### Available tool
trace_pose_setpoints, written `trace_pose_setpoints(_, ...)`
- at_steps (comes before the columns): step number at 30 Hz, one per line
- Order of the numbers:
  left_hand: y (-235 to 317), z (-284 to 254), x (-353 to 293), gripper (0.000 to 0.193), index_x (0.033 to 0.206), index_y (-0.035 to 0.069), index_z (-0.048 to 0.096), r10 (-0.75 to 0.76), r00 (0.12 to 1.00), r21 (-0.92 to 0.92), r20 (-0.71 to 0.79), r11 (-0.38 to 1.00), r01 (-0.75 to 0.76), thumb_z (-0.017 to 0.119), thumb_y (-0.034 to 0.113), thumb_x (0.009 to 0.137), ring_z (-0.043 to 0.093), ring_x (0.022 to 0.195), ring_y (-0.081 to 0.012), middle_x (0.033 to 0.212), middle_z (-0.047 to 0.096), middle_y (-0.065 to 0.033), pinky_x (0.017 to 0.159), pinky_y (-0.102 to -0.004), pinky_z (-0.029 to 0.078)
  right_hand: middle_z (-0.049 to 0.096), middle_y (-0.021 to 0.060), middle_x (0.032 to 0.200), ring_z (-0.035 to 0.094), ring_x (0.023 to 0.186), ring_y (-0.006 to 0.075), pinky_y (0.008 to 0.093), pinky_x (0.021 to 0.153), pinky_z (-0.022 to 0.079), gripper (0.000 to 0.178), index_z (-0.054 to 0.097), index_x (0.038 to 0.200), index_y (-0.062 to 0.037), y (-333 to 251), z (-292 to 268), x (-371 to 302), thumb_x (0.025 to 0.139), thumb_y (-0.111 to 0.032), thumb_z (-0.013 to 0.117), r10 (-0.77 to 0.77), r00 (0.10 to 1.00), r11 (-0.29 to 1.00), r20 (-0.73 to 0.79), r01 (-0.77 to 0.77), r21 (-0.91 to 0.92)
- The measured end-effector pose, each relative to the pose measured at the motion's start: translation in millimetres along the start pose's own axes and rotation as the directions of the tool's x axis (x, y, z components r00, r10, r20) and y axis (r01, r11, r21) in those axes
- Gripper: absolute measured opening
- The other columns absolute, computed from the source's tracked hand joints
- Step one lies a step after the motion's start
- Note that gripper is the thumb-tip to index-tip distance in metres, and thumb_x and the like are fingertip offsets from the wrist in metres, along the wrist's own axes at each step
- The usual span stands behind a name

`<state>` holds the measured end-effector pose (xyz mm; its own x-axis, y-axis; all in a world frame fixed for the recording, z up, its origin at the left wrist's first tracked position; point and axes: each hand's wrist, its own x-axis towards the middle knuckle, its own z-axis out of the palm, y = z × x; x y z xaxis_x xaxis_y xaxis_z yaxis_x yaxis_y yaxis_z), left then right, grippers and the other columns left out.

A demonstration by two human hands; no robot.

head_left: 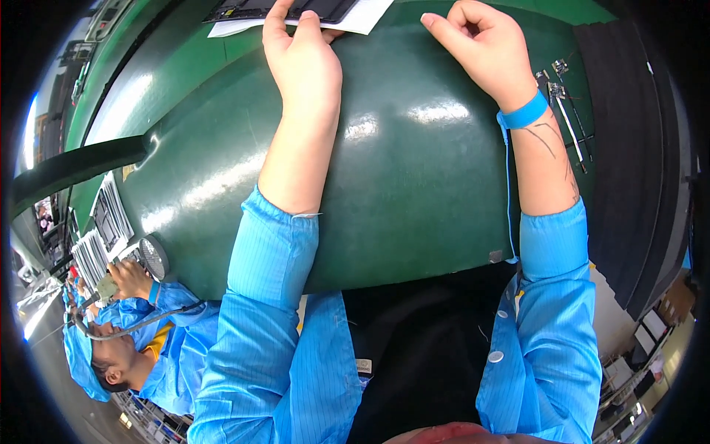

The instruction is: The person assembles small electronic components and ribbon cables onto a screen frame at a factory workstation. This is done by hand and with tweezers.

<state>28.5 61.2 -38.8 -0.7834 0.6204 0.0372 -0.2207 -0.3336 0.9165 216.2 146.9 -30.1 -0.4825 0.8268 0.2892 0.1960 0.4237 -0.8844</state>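
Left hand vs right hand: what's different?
The left hand touches the black panel; the right hand is apart from it, over the green table. The left hand's wrist is bare; the right hand's has a blue strap. Both are gloveless.

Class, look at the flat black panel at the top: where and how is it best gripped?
Probably by its near edge, in a light pinch from the person's side: the black panel looks flat and thin, with that edge at the left hand and a white sheet showing beneath.
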Motion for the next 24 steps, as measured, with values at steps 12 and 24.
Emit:
trace_pose_setpoints(12,7,10,-8,0.037,0.134,-0.002,0.058,-0.087,0.978,0.279,0.189,0.960,0.032,0.059,0.000,0.097,0.066,0.089,-0.0136,0.103,0.069,-0.0089,0.080,-0.0253,0.054,0.058,0.0073,0.065,0.053,0.057,0.0205,0.0325,0.058,0.047,0.031,0.063,0.072,-0.0020,7,-6,3,0.087,-0.024,0.079,-0.023,0.977,0.979,0.214,0.065,-0.194)
trace_pose_setpoints(24,0,7,-19,0.031,0.117,0.009,0.073,0.108,0.778,0.682,0.618,0.420,-0.600,0.070,0.018,0.087,0.050,0.136,-0.0337,0.140,0.063,-0.0137,0.118,-0.0457,0.034,0.046,0.0013,0.068,0.040,0.061,0.0110,0.0295,0.055,0.036,0.039,0.052,0.069,-0.0022,6,-10,3,0.088,-0.020,0.081,-0.094,0.962,0.967,0.258,0.150,-0.205)
